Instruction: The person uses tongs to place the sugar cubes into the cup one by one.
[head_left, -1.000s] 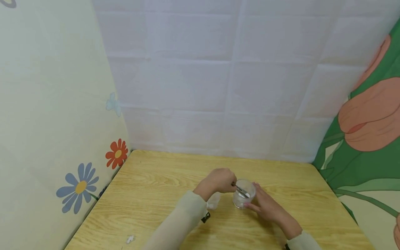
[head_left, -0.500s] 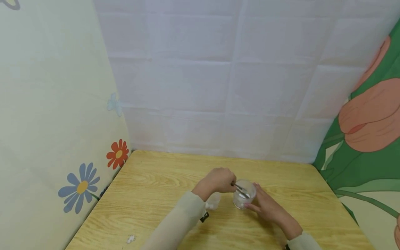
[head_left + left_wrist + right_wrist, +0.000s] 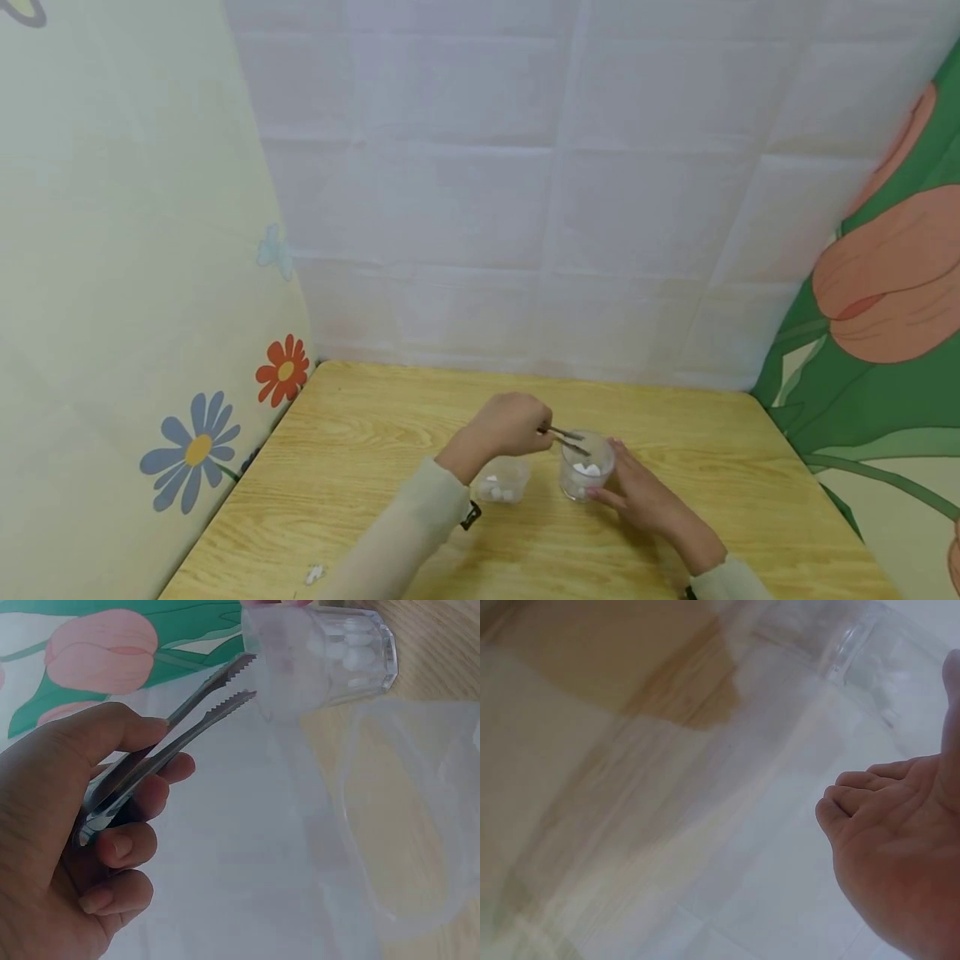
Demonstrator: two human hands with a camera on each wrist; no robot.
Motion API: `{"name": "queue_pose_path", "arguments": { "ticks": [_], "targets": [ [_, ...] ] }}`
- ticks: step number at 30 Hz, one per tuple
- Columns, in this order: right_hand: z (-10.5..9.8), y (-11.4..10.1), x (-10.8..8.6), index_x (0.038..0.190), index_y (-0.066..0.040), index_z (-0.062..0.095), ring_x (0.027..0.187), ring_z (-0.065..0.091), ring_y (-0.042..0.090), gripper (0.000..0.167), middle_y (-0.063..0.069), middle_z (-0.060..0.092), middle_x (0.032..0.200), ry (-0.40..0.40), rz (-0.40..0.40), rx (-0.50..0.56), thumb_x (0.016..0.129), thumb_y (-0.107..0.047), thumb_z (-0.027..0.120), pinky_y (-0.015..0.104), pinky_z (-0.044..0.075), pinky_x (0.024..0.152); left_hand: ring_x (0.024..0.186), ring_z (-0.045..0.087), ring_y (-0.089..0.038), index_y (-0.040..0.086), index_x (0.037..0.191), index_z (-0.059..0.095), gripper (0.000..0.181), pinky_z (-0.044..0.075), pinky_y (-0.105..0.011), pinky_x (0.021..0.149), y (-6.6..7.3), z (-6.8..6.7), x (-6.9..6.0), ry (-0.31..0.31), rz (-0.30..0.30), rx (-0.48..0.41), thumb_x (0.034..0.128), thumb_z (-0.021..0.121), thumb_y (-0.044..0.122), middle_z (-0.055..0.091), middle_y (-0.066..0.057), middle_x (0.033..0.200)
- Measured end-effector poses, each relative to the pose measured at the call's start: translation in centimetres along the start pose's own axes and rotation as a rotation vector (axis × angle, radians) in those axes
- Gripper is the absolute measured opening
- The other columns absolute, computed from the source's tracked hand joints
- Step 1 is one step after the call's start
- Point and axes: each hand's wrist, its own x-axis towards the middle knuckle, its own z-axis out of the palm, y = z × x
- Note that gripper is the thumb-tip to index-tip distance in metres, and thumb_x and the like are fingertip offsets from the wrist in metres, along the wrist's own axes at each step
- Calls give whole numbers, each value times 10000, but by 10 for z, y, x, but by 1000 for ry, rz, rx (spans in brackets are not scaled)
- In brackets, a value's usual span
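My left hand holds small metal tongs between thumb and fingers. Their serrated tips are apart, with nothing between them, at the mouth of a clear glass. Several white pieces lie inside the glass. My right hand holds the glass from its right side, thumb in front and fingers behind. In the right wrist view, that hand is beside the glass, which shows only in part. Left of the glass stands a clear plastic container with a few white pieces inside.
A small white scrap lies on the wooden table at the front left. A plain white sheet hangs behind the table. Printed flower cloths flank it on both sides.
My left hand has moved left and slightly up, drawing the tongs back out of the glass, and the tips have parted. More of the plastic container shows. The right hand and glass stay put.
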Motion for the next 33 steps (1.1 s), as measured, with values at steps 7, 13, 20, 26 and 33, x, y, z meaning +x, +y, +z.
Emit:
{"name": "queue_pose_path", "arguments": {
  "ticks": [7, 13, 20, 26, 33],
  "targets": [
    [0, -1, 0, 1526, 69, 331, 1434, 247, 563, 852, 380, 290, 1541, 4, 5, 7, 945, -446, 681, 673, 257, 1111, 651, 586, 4, 233, 874, 743, 174, 478, -207, 588, -10, -14, -18, 78, 6, 21, 980, 649, 334, 706, 128, 811],
    [-1, -2, 0, 1518, 93, 327, 1438, 246, 555, 869, 388, 285, 1537, -2, 9, -2, 941, -450, 684, 669, 257, 1113, 606, 533, -5, 220, 864, 730, 185, 451, -221, 569, -23, -19, -35, 100, -20, 19, 986, 645, 330, 676, 116, 772],
    [-1, -2, 0, 1520, 84, 331, 1440, 239, 556, 888, 377, 292, 1540, -4, 17, 9, 928, -472, 690, 671, 244, 1114, 625, 528, 9, 204, 932, 751, 159, 451, -225, 580, -41, -17, -57, 125, -62, -27, 987, 651, 315, 713, 88, 843],
    [1, -1, 0, 1513, 83, 345, 1434, 243, 566, 858, 385, 299, 1533, 6, -4, 17, 932, -443, 696, 677, 246, 1111, 607, 524, 0, 189, 911, 747, 143, 451, -237, 575, -52, -18, -76, 134, -87, -65, 975, 672, 292, 713, 75, 824],
    [1, -1, 0, 1516, 84, 337, 1436, 242, 563, 847, 388, 285, 1536, 13, -2, 15, 940, -423, 694, 681, 250, 1107, 702, 635, -30, 186, 925, 757, 130, 531, -267, 648, -63, -17, -89, 100, -58, -88, 968, 677, 280, 732, 79, 849]
  ]
}}
